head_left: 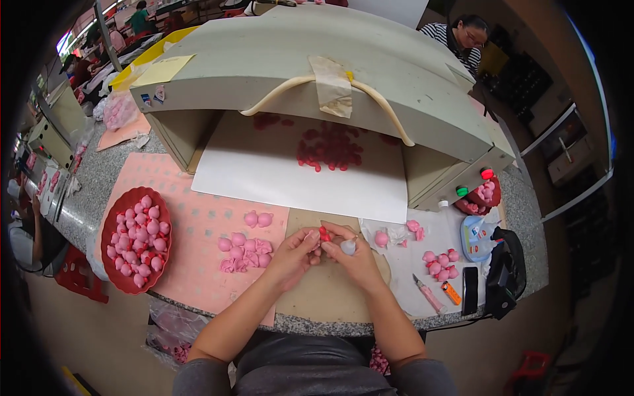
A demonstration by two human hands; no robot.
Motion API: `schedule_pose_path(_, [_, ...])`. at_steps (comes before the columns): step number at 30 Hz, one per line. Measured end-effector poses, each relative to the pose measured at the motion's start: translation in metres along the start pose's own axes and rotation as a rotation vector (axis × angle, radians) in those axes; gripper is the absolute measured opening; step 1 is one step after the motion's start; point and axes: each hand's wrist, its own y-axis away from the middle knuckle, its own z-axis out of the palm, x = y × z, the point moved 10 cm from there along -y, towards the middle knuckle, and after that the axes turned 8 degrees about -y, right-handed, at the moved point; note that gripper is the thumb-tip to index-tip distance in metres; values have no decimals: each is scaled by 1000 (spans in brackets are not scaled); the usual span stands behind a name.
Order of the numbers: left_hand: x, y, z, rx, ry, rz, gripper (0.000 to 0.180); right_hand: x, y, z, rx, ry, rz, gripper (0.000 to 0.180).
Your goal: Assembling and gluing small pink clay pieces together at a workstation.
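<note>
At the middle of the table's front, my left hand and my right hand meet with fingertips pinched together. Between the fingertips shows a small red piece; its exact kind is too small to tell. My right hand is also closed around a small whitish, rounded thing, possibly a bottle, mostly covered by the fingers. Left of my hands lie several pink rubbery figure parts with round heads and frilled bases. More pink pieces are grouped to the right of my hands.
A grey hooded machine spans the back, with red pieces on white sheet inside. A red bowl of pink heads stands left. At right are a craft knife, orange lighter, phone and black bag.
</note>
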Motion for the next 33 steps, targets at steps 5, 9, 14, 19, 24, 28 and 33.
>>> schedule_pose_path(5, [-8, 1, 5, -89, 149, -127, 22, -38, 1, 13, -226, 271, -241, 37])
schedule_pose_path(9, [-18, -1, 5, -161, 160, -161, 24, -43, 3, 11, -234, 354, -322, 36])
schedule_pose_path(14, [-22, 1, -1, -160, 158, -177, 26, -62, 11, 18, -223, 463, -558, 30])
schedule_pose_path(19, [-6, 6, 6, -109, 146, -139, 34, -41, 4, -8, -26, 285, -307, 24])
schedule_pose_path(24, [10, 5, -14, 100, -220, 91, 38, 20, -2, -19, 111, -242, 204, 18])
schedule_pose_path(28, [26, 11, -13, 190, -613, 242, 35, 32, 5, 5, 54, -374, 324, 19])
schedule_pose_path(33, [35, 17, -4, 236, -751, 274, 34, 35, 5, 7, 75, -321, 281, 19])
